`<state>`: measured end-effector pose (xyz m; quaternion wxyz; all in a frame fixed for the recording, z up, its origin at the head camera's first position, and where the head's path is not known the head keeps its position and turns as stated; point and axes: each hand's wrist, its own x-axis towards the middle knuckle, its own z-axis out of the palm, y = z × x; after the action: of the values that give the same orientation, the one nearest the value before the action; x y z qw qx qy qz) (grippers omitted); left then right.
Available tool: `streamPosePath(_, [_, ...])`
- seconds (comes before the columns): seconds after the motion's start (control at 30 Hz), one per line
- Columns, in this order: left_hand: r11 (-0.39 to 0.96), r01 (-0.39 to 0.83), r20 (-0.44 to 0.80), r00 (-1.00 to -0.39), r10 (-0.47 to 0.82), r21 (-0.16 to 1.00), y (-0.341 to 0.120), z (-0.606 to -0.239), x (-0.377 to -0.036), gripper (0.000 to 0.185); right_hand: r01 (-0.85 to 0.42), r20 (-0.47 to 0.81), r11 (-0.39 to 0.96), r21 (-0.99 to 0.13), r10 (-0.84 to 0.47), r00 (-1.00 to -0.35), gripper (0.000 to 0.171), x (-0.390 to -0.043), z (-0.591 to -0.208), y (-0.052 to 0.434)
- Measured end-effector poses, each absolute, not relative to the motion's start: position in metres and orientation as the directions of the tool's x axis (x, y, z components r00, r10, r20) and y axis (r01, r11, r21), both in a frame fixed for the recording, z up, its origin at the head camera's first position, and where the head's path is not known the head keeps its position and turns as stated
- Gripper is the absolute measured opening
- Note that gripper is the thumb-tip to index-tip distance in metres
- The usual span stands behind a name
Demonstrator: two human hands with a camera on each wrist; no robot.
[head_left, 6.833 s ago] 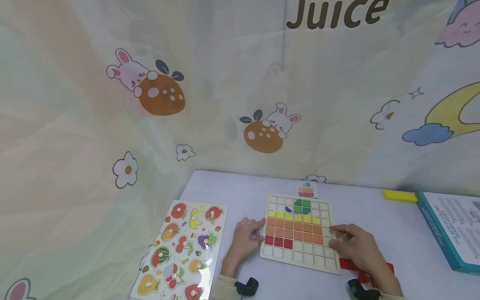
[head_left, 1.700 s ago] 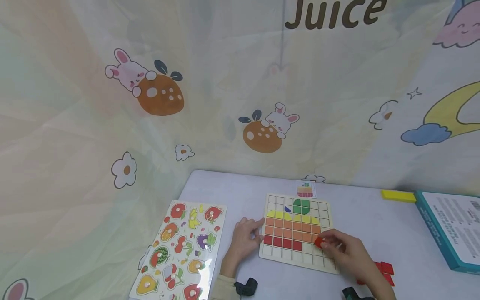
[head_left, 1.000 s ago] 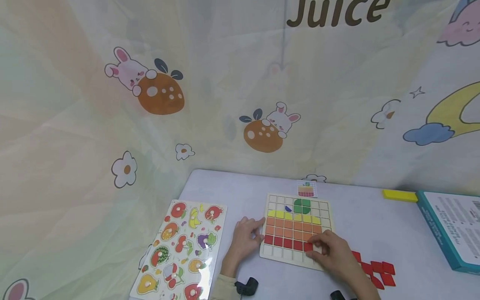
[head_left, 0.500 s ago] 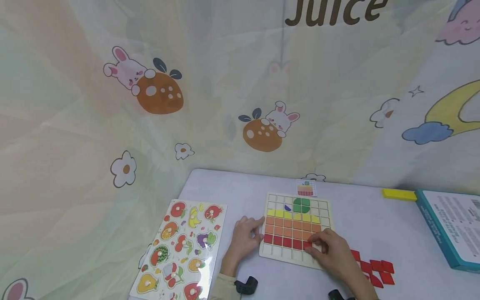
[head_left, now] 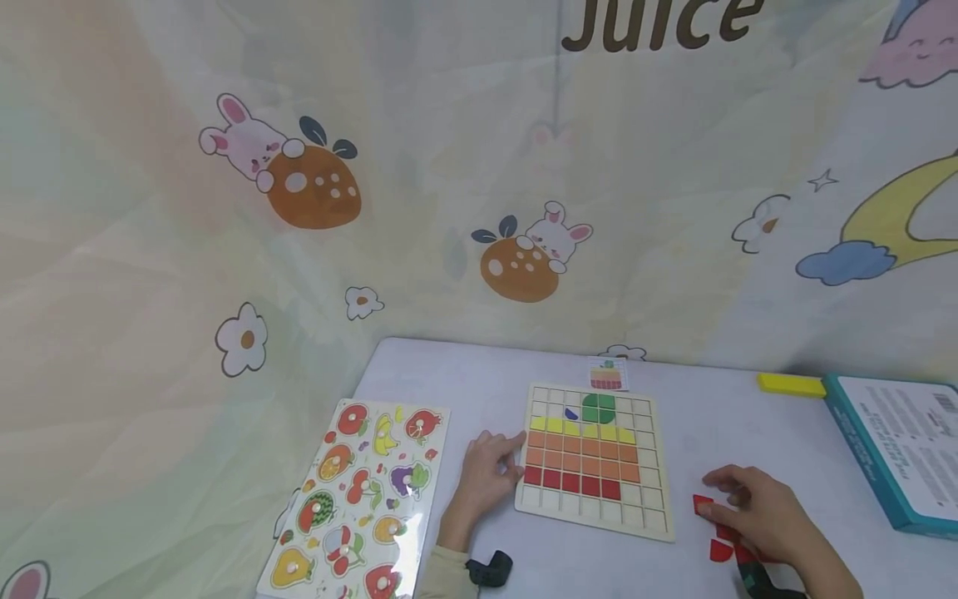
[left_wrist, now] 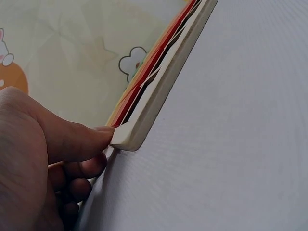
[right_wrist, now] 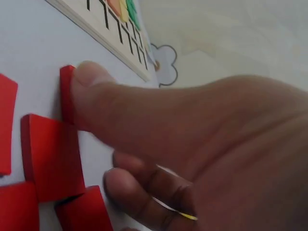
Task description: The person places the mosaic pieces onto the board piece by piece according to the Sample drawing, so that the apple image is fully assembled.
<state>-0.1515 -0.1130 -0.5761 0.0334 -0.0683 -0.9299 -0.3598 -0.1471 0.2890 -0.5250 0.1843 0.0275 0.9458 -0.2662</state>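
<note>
A pale wooden grid board [head_left: 654, 499] lies mid-table. It carries green pieces [head_left: 598, 408] forming a rounded shape, a small blue piece [head_left: 571, 413], a yellow row [head_left: 572, 428], orange rows and a row of red tiles [head_left: 571, 483]. My left hand [head_left: 485, 474] touches the board's left edge with index finger and thumb; in the left wrist view the thumb [left_wrist: 86, 139] rests at a corner. Right of the board, my right hand [head_left: 763, 507] is over loose red tiles [head_left: 721, 550]. Its thumb touches one red tile [right_wrist: 66, 98], the index finger held apart from the thumb.
Behind the board lies a small picture card [head_left: 607, 374]. A white fruit-picture board [head_left: 440, 420] is at the left. On the right are a yellow block [head_left: 791, 384] and a teal-edged box [head_left: 886, 462]. A printed cloth backdrop [head_left: 419, 183] hangs behind the table.
My right hand has let go of a red tile on the board and moved right to the loose tiles. The red row has grown since the oldest frame. My left hand stays put.
</note>
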Motion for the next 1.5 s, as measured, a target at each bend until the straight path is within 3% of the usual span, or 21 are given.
streamPosePath(0.2, [0.734,0.150,0.112,-0.989,0.101,0.662,-0.114,-0.575,-0.151,0.053,0.189,-0.428,0.854,-0.486,-0.044,-0.903,0.045,-0.146,-0.527,0.289])
streamPosePath(0.43, [0.731,0.151,0.115,-0.988,0.100,0.665,-0.114,-0.577,-0.149,0.053,0.182,-0.387,0.831,-0.525,-0.043,-0.921,0.035,-0.143,-0.531,0.284])
streamPosePath(0.97, [0.729,0.156,0.123,-0.987,0.099,0.666,-0.113,-0.572,-0.149,0.052,0.036,-0.146,0.743,-0.669,-0.083,-0.986,0.042,-0.136,-0.525,0.243])
streamPosePath(1.13, [0.731,0.150,0.117,-0.988,0.096,0.666,-0.113,-0.571,-0.149,0.052,0.024,-0.141,0.728,-0.686,-0.100,-0.985,0.053,-0.136,-0.530,0.224])
streamPosePath(1.5, [0.731,0.164,0.134,-0.986,0.100,0.662,-0.113,-0.570,-0.149,0.051,0.022,-0.161,0.738,-0.674,-0.118,-0.980,0.051,-0.137,-0.537,0.206])
